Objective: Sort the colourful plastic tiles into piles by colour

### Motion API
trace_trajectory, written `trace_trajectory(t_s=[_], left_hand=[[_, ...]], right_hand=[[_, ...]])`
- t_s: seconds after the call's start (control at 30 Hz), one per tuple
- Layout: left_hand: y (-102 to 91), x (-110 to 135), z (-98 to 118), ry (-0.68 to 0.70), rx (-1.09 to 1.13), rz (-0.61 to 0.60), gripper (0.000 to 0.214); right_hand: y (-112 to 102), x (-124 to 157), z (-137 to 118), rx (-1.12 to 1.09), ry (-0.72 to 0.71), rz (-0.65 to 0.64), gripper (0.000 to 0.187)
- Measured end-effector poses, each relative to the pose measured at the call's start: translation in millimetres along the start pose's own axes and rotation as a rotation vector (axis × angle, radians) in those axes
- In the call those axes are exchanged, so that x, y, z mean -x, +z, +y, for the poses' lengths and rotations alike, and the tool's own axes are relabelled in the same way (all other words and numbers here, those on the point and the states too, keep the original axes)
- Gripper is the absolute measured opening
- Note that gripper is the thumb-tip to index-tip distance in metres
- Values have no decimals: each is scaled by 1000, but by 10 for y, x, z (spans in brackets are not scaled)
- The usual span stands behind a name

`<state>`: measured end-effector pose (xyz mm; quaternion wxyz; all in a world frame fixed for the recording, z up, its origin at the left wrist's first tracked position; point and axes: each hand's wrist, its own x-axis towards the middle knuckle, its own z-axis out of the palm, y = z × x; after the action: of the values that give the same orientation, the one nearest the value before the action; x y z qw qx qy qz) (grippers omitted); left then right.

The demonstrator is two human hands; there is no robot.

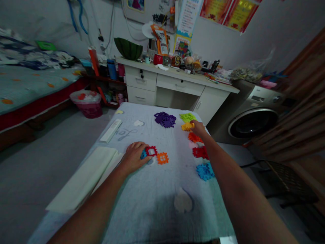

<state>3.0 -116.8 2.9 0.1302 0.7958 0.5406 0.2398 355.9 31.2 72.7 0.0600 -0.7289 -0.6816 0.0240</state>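
My left hand (136, 156) rests on the cloth-covered table, its fingers and thumb closed around a blue notched plastic building tile (143, 154). A red square tile (151, 151) with an open middle adjoins the blue one; whether they are joined I cannot tell. Just right of these lies an orange window-shaped tile (163, 158). Farther off, my right hand (198, 128) pinches a yellow tile (188, 126) at the yellow pile. Lime-green tiles (188, 117) lie beyond it. Nearer to me are orange-red tiles (195, 137), red tiles (200, 152) and blue tiles (205, 171), partly behind my right forearm.
Purple tiles (165, 119) are heaped at the table's far side. A white box-like strip (111, 130) and a folded pale cloth (83, 179) lie along the left edge. Beyond stand a cluttered white desk (179, 84), a washing machine (243, 115) and a pink bin (87, 105).
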Motion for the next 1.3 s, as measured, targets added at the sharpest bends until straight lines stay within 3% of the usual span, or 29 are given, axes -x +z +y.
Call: trace_trajectory(t_s=[0.33,0.47,0.63,0.8,1.0,1.13,1.3], left_hand=[[-1,5,3,-21,6,2,48],[0,11,-4,-14,3,4,48],[19,8,-27,-19,20,-2,53],[17,8,-28,-25,37,1,57],[-20,1,-24,-35,75,-11,53],[-31,0,-25,-27,78,-4,45],[-34,10,-1,-29,56,7,40]], right_hand=[[158,-268,54,26,52,-29,46],[174,-243,61,41,39,-21,45],[45,-100,-29,12,-1,65,42],[-58,263,-348,-108,-238,77,33],[121,1102,-805,-288,-677,-211,39],[292,1463,-962,-250,-736,-264,63],[318,1536,-994,-294,-702,-212,48]])
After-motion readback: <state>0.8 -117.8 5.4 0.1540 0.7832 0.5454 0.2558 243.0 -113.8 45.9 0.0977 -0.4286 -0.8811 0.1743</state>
